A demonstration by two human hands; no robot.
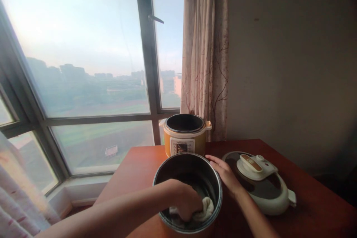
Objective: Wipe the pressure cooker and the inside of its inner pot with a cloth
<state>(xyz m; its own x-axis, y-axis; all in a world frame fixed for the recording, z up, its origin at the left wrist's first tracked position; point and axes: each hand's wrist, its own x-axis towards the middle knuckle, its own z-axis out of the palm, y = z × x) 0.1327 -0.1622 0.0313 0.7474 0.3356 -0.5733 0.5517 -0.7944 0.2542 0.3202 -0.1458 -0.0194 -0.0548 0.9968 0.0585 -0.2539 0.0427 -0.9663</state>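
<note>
A dark-lined inner pot with a pale metal rim stands near me at the table's front. My left hand reaches down inside it, fingers closed around a whitish cloth near the pot's lower wall. Part of that cloth is hidden under the hand. At the pot's right side, my right hand lies against the outside just below the rim, with its fingers stretched out toward the back. Just behind the pot sits an orange and white electric cooker body, its top uncovered and its front panel partly covered by the pot.
On the right of the reddish-brown table rests the cooker's lid, handle side up, close to my right forearm. A window and a patterned curtain rise behind the table. Another curtain hangs at lower left.
</note>
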